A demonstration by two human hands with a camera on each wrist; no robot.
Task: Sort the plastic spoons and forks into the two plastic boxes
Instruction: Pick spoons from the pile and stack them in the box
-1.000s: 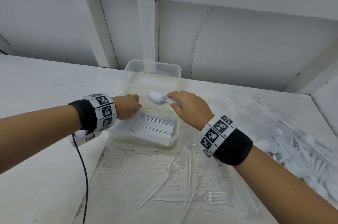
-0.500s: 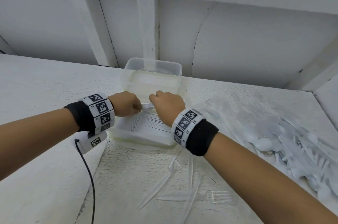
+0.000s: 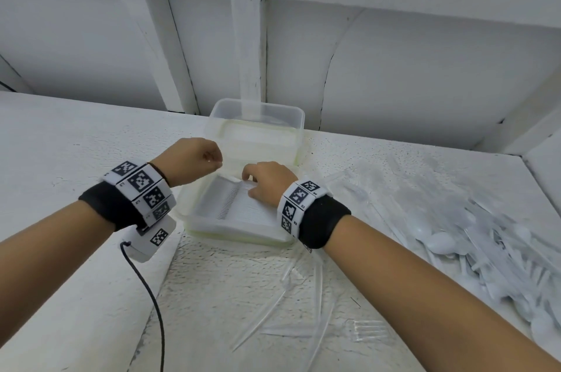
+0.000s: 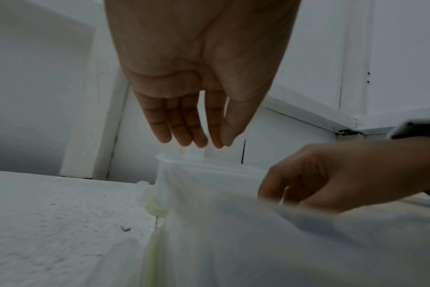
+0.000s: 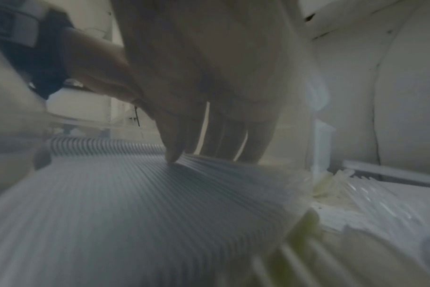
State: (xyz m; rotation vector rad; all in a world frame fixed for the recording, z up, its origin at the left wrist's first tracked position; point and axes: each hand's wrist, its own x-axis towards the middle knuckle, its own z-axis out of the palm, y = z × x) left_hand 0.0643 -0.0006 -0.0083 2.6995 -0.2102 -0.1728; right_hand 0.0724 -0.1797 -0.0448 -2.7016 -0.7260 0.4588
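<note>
The packed row of white plastic utensils (image 3: 243,207) lay flat in the near translucent plastic box (image 3: 194,213), handles side by side like ribs, their long axis running across the box from left to right, with the heads toward the left wall. Whether they were spoons or forks could not be told for certain from these views. The right hand (image 3: 267,182) was down inside that box, directly over the far end of the row; its fingertips (image 5: 171,158) touched the top of the ribbed handles, fingers extended rather than wrapped around anything, and no utensil showed in its grasp. The left hand (image 3: 189,160) hung just above the box's left rim, apart from the stack, fingers straight and hanging downward in the wrist view, holding nothing.

The second clear plastic box (image 3: 258,116) stood just behind the first, touching it. The unsorted heap of white plastic spoons and forks (image 3: 473,238) lay well off to the right on the white rough tabletop (image 3: 60,141), so the right hand was much the nearer for the next pick. Several clear plastic utensils (image 3: 303,305) lay in front of the box, between the two forearms.
</note>
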